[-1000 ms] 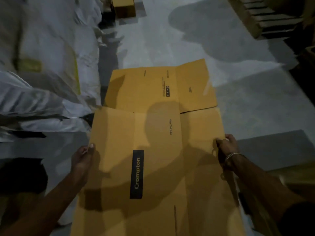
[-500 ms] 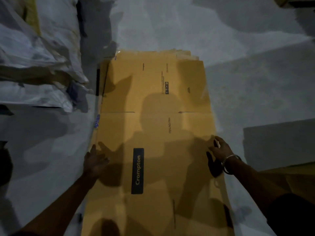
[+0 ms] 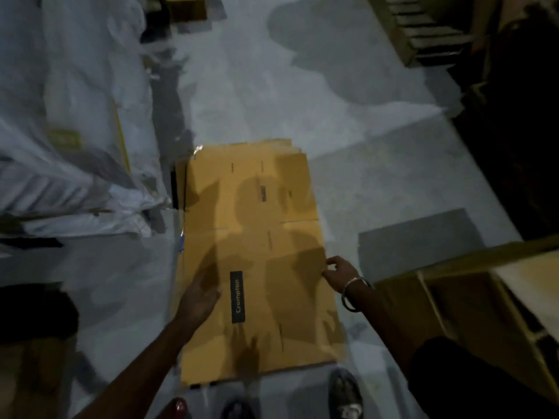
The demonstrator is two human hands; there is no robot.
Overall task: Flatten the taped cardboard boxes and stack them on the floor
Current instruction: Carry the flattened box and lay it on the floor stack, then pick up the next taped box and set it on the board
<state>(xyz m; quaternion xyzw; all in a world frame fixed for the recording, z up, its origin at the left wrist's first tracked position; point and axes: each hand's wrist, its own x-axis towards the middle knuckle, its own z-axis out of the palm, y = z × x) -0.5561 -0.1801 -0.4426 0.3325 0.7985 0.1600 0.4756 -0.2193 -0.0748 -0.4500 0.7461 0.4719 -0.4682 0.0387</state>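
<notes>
A flattened yellow-brown cardboard box with a black "Crompton" label lies flat on the grey floor, on top of other flattened boxes whose edges show at its far end. Above its left side hovers my left hand, fingers straight and relaxed, holding nothing. My right hand, with a bracelet on the wrist, is at the box's right edge, fingers loosely curled and apart from the cardboard as far as I can see.
White sacks are piled along the left. An upright open cardboard box stands at the right, close to my right arm. A wooden pallet lies at the far right. My shoes are at the stack's near end.
The flattened box has been lowered onto the stack and let go. Both hands have lifted off its edges, and my view has risen and pulled back.
</notes>
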